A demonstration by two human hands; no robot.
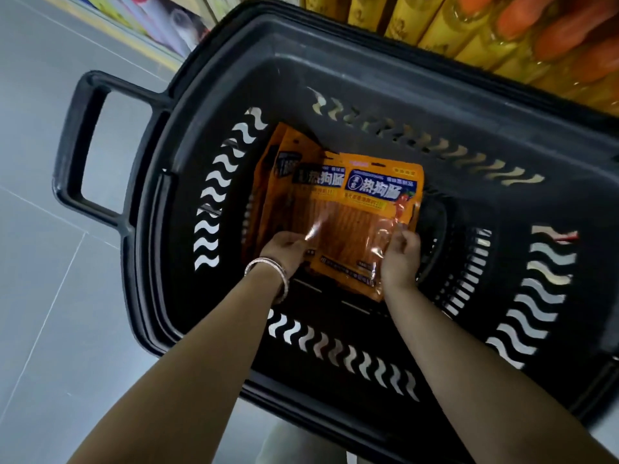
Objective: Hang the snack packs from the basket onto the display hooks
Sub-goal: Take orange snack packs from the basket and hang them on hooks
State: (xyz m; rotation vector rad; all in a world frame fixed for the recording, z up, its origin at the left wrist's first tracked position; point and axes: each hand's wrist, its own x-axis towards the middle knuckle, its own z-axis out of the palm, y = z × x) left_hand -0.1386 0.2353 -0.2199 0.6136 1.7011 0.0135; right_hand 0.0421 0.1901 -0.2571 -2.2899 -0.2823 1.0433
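Basket [335, 78]: one, black plastic, with wavy slots cut in all four walls and straight slots in the floor. One loop handle [70, 145] juts from its left end. It stands on the grey tiled floor [43, 262].

Packs [294, 182]: orange snack packs with dark blue labels, at least three counted. They overlap in a fan on the basket floor, left of centre and nearer the far wall. Whether more lie under them cannot be told.

Top pack [365, 212]: one, the rightmost of the fan, face up with its label toward the far wall. Its near end reaches toward the near wall. It has a clear window showing orange sticks.

Left hand [284, 249]: one, fingers curled on the top pack's left edge. One bangle [268, 267] sits at the wrist.

Right hand [400, 259]: one, thumb and fingers pinching the top pack's right edge near its near corner.

Beyond the basket's far right corner: a row of yellow bottles [432, 28] with orange caps [552, 31], too blurred to count.

Beyond the far left corner: pale rolls [174, 25] on a low shelf, number unclear.
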